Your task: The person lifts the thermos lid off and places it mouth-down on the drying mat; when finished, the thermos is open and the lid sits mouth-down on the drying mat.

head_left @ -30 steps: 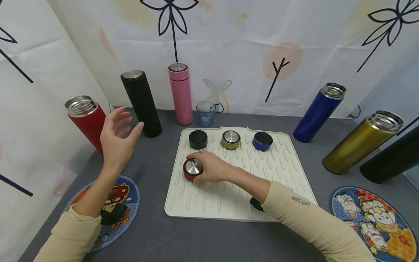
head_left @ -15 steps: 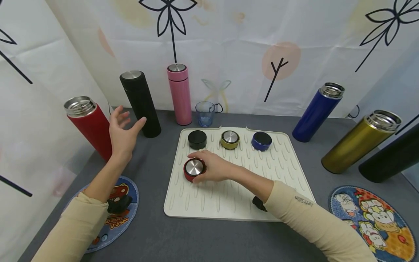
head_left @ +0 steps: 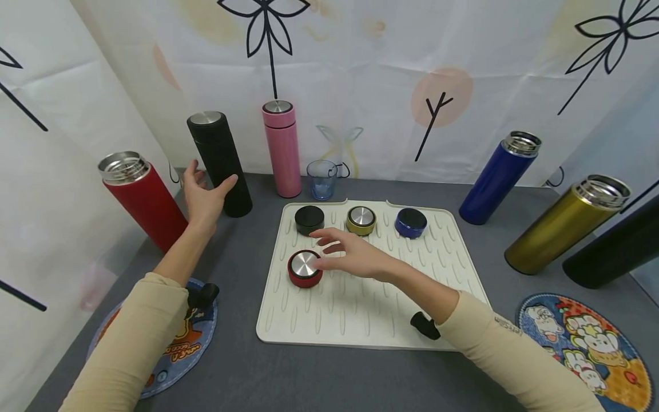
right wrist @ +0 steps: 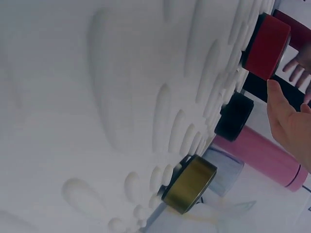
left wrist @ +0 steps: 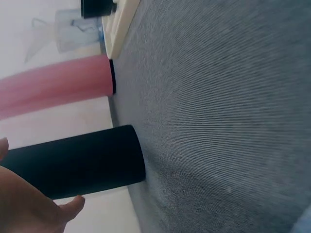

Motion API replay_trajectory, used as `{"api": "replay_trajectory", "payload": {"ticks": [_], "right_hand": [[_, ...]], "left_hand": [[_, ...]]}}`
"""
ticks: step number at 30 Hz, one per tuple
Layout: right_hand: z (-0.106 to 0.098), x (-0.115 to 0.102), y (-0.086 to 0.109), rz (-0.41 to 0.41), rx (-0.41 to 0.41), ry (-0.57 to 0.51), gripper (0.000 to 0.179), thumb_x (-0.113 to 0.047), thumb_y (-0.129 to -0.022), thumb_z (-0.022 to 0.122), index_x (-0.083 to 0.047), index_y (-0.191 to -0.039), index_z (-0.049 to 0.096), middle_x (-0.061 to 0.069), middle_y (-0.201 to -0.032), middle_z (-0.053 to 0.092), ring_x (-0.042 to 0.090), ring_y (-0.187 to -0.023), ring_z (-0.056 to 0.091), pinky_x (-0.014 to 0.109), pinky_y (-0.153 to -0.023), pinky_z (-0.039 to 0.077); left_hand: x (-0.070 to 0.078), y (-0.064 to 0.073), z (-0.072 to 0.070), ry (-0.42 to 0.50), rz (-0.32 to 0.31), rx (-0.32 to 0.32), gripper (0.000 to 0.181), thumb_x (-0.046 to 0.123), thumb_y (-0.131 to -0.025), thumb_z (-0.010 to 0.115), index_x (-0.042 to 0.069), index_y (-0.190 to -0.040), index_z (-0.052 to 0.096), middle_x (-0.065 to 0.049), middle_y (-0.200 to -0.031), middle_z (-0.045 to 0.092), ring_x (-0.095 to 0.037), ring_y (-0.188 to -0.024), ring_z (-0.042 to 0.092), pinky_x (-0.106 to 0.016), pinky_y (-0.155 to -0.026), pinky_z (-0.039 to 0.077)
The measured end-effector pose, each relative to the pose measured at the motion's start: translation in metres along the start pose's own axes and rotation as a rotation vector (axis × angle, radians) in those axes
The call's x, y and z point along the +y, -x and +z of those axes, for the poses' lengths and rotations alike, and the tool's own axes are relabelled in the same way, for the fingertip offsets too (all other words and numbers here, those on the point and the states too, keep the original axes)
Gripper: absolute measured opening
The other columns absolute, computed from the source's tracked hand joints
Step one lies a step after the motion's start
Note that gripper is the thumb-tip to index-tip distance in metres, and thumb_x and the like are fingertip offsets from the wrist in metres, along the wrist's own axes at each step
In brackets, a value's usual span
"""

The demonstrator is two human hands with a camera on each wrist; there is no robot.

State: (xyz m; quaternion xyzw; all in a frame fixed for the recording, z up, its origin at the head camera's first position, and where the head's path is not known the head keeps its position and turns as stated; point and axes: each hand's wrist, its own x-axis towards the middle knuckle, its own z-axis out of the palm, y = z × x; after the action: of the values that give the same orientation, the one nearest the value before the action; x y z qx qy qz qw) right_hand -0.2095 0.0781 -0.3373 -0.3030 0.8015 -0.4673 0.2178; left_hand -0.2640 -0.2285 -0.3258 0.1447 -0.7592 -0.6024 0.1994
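Note:
My left hand point(head_left: 207, 201) is beside the upright black thermos point(head_left: 217, 146), fingers spread around it with a wide thumb gap. In the left wrist view, the thumb and fingers lie about the black bottle body point(left wrist: 87, 162); contact cannot be told. The red lid point(head_left: 304, 268), with a steel top, sits on the white draining mat point(head_left: 329, 320). Just right of it hovers my right hand point(head_left: 357, 257), fingers loosely extended; its thumb overlaps the lid's edge. In the right wrist view, the thumb tip is close to the red lid point(right wrist: 267, 46). Left of my left hand stands the lidless red bottle point(head_left: 146, 200).
Behind the red lid, the mat bears a black lid point(head_left: 309, 220), a gold lid point(head_left: 361, 222) and a blue lid point(head_left: 411, 223). A pink thermos point(head_left: 282, 151) and blue glass point(head_left: 322, 182) stand at the back. Lidless blue point(head_left: 496, 183) and gold point(head_left: 563, 226) bottles stand right.
My right hand has let go of the red lid, lifting and shifting right, while the lid stays on the mat. My left hand has moved rightward from the red bottle to the black thermos.

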Motion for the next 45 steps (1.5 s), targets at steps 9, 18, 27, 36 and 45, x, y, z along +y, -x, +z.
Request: {"api": "replay_trajectory", "payload": {"ticks": [9, 18, 27, 36, 45], "right_hand": [[-0.013, 0.002, 0.019, 0.072, -0.037, -0.367, 0.056, -0.019, -0.095, 0.061, -0.009, -0.144, 0.037, 0.021, -0.142, 0.037, 0.034, -0.127, 0.042, 0.04, -0.097, 0.044], [-0.019, 0.003, 0.035, 0.127, -0.076, -0.619, 0.055, -0.019, -0.097, 0.054, -0.004, -0.145, 0.031, 0.026, -0.146, 0.028, 0.043, -0.131, 0.032, 0.045, -0.096, 0.044], [-0.022, 0.013, 0.043, 0.179, -0.062, -0.603, 0.058, -0.02, -0.099, 0.051, -0.001, -0.147, 0.026, 0.026, -0.145, 0.029, 0.043, -0.131, 0.033, 0.048, -0.095, 0.044], [-0.027, 0.016, 0.05, 0.187, -0.046, -0.603, 0.06, -0.023, -0.099, 0.051, 0.0, -0.147, 0.024, 0.027, -0.144, 0.029, 0.044, -0.131, 0.032, 0.049, -0.096, 0.042], [-0.03, 0.021, 0.055, 0.176, -0.038, -0.629, 0.058, -0.021, -0.101, 0.047, 0.0, -0.148, 0.022, 0.028, -0.143, 0.028, 0.045, -0.131, 0.031, 0.05, -0.096, 0.042]], "left_hand": [[-0.004, -0.022, 0.008, 0.012, -0.036, 0.024, 0.088, 0.032, -0.083, 0.074, 0.023, -0.151, 0.02, -0.006, -0.145, 0.034, -0.021, -0.127, 0.037, -0.039, -0.104, 0.035], [-0.011, -0.031, 0.009, -0.075, -0.045, 0.022, 0.089, 0.03, -0.082, 0.075, 0.017, -0.151, 0.02, -0.007, -0.15, 0.03, -0.021, -0.134, 0.032, -0.042, -0.109, 0.028], [-0.016, -0.034, 0.008, -0.144, 0.019, 0.045, 0.087, 0.033, -0.08, 0.076, 0.014, -0.149, 0.026, -0.008, -0.147, 0.036, -0.022, -0.132, 0.034, -0.042, -0.108, 0.03], [-0.005, -0.019, 0.018, -0.106, 0.085, 0.091, 0.087, 0.036, -0.076, 0.079, 0.016, -0.147, 0.033, -0.006, -0.139, 0.045, -0.02, -0.126, 0.041, -0.04, -0.104, 0.034], [0.005, 0.001, 0.03, -0.159, 0.319, 0.034, 0.074, 0.029, -0.075, 0.081, 0.013, -0.139, 0.046, -0.007, -0.13, 0.054, -0.023, -0.117, 0.05, -0.043, -0.098, 0.039]]}}
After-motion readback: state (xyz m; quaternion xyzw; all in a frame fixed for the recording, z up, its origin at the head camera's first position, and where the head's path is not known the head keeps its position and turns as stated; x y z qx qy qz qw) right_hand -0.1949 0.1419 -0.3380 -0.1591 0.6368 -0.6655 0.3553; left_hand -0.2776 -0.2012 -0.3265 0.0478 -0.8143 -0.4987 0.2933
